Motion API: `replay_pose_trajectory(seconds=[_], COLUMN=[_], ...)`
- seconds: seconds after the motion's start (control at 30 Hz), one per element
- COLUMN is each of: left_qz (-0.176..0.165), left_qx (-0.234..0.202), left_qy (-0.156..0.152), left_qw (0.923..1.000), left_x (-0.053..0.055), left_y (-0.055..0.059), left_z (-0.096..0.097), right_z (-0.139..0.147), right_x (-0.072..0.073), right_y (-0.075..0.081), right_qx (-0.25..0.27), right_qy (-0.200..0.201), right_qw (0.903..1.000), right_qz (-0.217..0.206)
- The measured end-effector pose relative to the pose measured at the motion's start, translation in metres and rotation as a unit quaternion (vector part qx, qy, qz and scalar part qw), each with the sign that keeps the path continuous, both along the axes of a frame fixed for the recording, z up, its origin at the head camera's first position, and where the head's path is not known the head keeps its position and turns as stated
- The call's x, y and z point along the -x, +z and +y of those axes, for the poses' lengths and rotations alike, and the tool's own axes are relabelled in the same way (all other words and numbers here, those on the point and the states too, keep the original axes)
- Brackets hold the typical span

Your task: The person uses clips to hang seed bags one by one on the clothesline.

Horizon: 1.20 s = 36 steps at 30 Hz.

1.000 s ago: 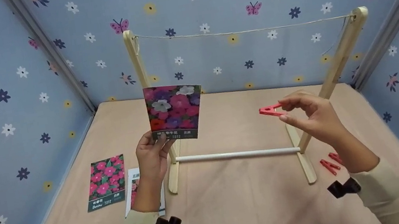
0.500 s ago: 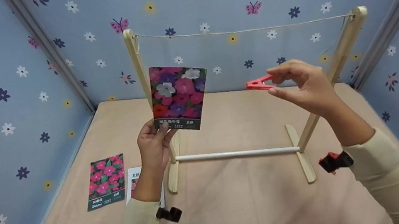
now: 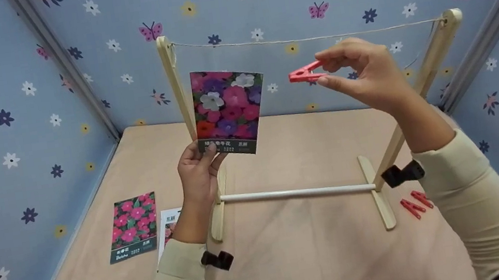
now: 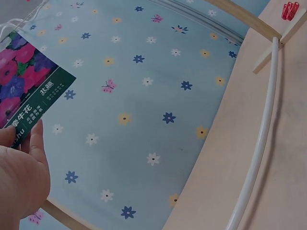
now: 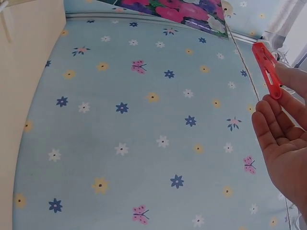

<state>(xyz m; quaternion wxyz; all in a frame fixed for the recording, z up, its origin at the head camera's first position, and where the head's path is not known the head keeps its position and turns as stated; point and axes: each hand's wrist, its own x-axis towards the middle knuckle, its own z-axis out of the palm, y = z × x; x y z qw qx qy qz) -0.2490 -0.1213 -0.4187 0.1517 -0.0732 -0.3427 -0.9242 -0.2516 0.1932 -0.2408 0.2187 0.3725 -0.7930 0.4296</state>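
My left hand (image 3: 198,174) pinches a flower seed packet (image 3: 229,108) by its dark lower edge, thumb in front and fingers behind. The packet stands nearly upright, printed with pink, purple and white blooms, just below the string (image 3: 313,38). To its right, my right hand (image 3: 364,72) holds a red clothespin (image 3: 304,73) between thumb and fingers at its handle ends, its nose pointing left toward the packet. In the right wrist view the same clothespin (image 5: 267,69) shows edge-on, with the packet (image 5: 192,12) at the top.
The string runs between two wooden posts (image 3: 434,50) joined low down by a white rod (image 3: 296,193). At left on the table lie a pink-flower packet (image 3: 134,227) and a white-bordered one (image 3: 167,229), partly behind my sleeve. Red clothespins (image 3: 414,208) lie at right.
Both hands have risen toward the string, the left carrying the packet up and slightly right, the right bringing the clothespin up and left. The two are closer together now.
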Motion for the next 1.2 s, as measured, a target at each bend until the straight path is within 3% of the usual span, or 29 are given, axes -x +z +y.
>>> replay_pose_trajectory(seconds=[0.3,0.5,0.73,1.2], left_qz=[-0.028,-0.054,-0.059,-0.096], left_qx=[-0.023,-0.053,-0.080,-0.079], left_qy=[0.014,0.014,0.014,0.054], left_qw=[0.9992,0.9970,0.9949,0.9908], left_x=[0.002,0.002,0.002,0.007], left_y=[0.005,0.009,0.014,0.020], left_z=[0.017,0.024,0.029,0.036], right_z=[-0.030,-0.050,-0.071,-0.099], right_x=[0.012,0.015,0.015,0.030], right_y=[0.020,0.034,0.053,0.062], right_qx=[-0.016,-0.038,-0.075,-0.087], right_qy=[-0.001,-0.038,-0.097,-0.101], right_qw=[0.9987,0.9956,0.9905,0.9895], right_qz=[0.048,0.077,0.061,0.054])
